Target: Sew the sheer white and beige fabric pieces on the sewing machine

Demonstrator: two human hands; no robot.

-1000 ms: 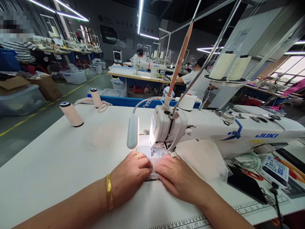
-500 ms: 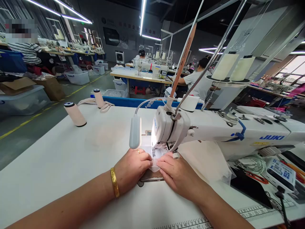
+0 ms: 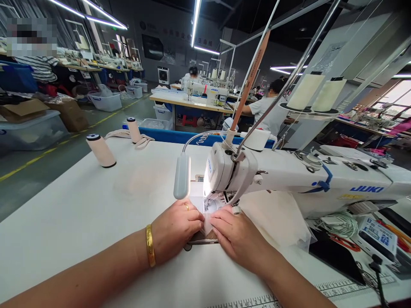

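Note:
A white JUKI sewing machine (image 3: 231,171) stands ahead, its lit needle area just beyond my fingertips. Between my hands lies a small piece of thin, pale sheer fabric (image 3: 208,223), close in front of the presser foot (image 3: 206,204). My left hand (image 3: 178,226), with a gold bangle at the wrist, has its fingers bent and closed on the fabric's left side. From the right, my right hand (image 3: 236,233) pinches the same piece, fingers pressed together. Parts of the fabric are hidden under both hands. A larger pale sheer fabric (image 3: 276,218) lies right of the needle.
Two peach thread cones (image 3: 101,150) stand at the table's back left. A grey lamp (image 3: 182,177) hangs left of the needle. At right lie a black phone (image 3: 337,256), a coiled white cable (image 3: 337,222) and a white box (image 3: 377,235). Printed rulers (image 3: 257,301) mark the front edge.
Both hands have shifted very slightly left, and the fabric between the fingertips looks narrower and flatter. The camera view has tilted a little. Both hands keep their hold.

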